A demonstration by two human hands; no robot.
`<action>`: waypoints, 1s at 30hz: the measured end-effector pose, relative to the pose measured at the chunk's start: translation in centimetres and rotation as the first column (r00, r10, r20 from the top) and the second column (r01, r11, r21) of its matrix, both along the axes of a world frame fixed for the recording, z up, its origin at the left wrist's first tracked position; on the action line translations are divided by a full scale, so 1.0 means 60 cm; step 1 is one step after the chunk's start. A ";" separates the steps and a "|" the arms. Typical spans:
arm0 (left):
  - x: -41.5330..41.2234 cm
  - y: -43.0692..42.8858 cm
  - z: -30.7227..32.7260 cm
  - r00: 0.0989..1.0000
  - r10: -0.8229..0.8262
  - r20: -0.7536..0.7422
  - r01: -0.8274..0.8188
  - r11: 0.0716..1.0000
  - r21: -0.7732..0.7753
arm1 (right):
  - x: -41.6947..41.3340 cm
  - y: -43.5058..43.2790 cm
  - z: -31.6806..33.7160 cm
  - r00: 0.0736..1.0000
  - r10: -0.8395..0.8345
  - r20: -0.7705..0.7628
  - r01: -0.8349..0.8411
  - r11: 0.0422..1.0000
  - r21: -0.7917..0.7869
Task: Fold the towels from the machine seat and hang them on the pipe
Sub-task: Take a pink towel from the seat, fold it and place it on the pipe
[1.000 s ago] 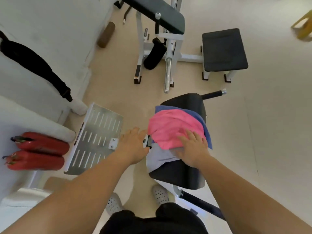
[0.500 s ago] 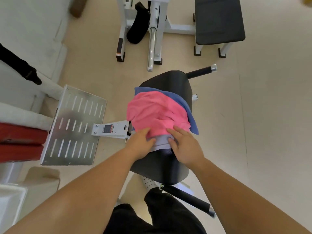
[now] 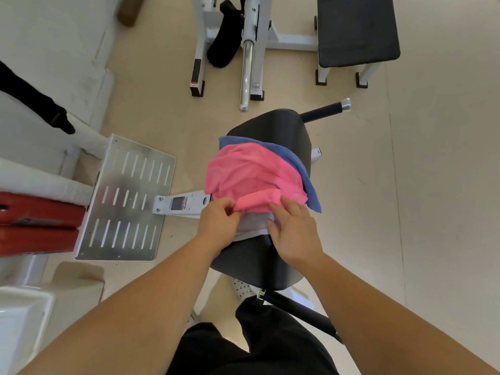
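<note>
Both hands at the pink towel [image 3: 254, 177] on the black seat [image 3: 270, 125].
On my feed a slotted metal plate [image 3: 124, 198] lies on the floor at left; the left hand [image 3: 219, 226] pinches the pink towel's near edge, fingers curled round a raised fold; that towel tops a grey towel [image 3: 253, 224] and a blue towel [image 3: 297, 163]; the right hand [image 3: 295, 234] lays its fingers on the same edge; I cannot tell whether they grip.
</note>
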State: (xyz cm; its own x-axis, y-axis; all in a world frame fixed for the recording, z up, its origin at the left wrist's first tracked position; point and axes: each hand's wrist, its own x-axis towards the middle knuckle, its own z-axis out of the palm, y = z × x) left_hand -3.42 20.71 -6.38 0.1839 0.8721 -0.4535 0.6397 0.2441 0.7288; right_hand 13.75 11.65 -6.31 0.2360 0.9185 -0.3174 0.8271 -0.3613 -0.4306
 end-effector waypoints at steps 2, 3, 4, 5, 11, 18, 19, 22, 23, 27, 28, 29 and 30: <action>-0.011 -0.001 0.038 0.997 -0.079 0.011 0.078 0.993 0.088 | -0.011 0.017 0.032 1.000 -0.007 -0.030 0.010 0.995 0.100; -0.016 -0.002 0.061 0.992 -0.128 0.011 0.126 0.983 0.133 | -0.019 0.028 0.051 0.998 0.004 -0.069 0.007 0.987 0.159; -0.022 -0.003 0.086 0.983 -0.182 0.008 0.178 0.970 0.168 | -0.026 0.038 0.067 0.995 0.046 -0.090 -0.026 0.977 0.209; -0.028 -0.003 0.112 0.973 -0.231 -0.001 0.227 0.953 0.201 | -0.032 0.050 0.082 0.990 0.116 -0.074 -0.094 0.962 0.256; -0.065 0.000 0.252 0.979 -0.198 0.056 0.168 0.927 0.334 | -0.043 0.111 0.175 0.870 0.493 0.019 -0.485 0.848 0.212; -0.115 0.003 0.338 0.986 -0.166 0.012 0.154 0.938 0.309 | -0.059 0.133 0.325 0.913 0.371 -0.170 -0.268 0.860 0.435; -0.122 0.002 0.341 0.990 -0.139 0.003 0.132 0.946 0.297 | -0.068 0.138 0.348 0.904 0.389 -0.179 -0.275 0.847 0.456; -0.139 -0.012 0.351 1.000 -0.001 0.008 -0.001 0.966 0.257 | -0.098 0.149 0.416 0.887 0.409 -0.216 -0.245 0.812 0.529; -0.148 -0.017 0.349 0.999 0.038 0.033 -0.045 0.971 0.236 | -0.107 0.151 0.437 0.883 0.400 -0.245 -0.217 0.811 0.543; -0.178 -0.042 0.362 0.924 0.211 0.319 -0.245 0.967 0.071 | -0.143 0.156 0.498 0.827 0.460 -0.323 -0.185 0.765 0.616; -0.183 -0.048 0.368 0.892 0.235 0.386 -0.275 0.960 0.049 | -0.153 0.155 0.507 0.812 0.487 -0.321 -0.205 0.754 0.625; -0.187 -0.054 0.376 0.863 0.244 0.443 -0.293 0.955 0.045 | -0.163 0.153 0.513 0.795 0.515 -0.321 -0.233 0.748 0.622; -0.191 -0.059 0.384 0.839 0.243 0.486 -0.308 0.950 0.056 | -0.174 0.153 0.514 0.781 0.534 -0.324 -0.258 0.747 0.612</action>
State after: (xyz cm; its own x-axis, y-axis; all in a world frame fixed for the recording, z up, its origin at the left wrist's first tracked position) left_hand -14.87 17.15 16.64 0.0892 0.9623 -0.2568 0.1354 0.2438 0.9603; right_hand 3.31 20.84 24.50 -0.2332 0.9379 0.2570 0.4938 0.3419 -0.7995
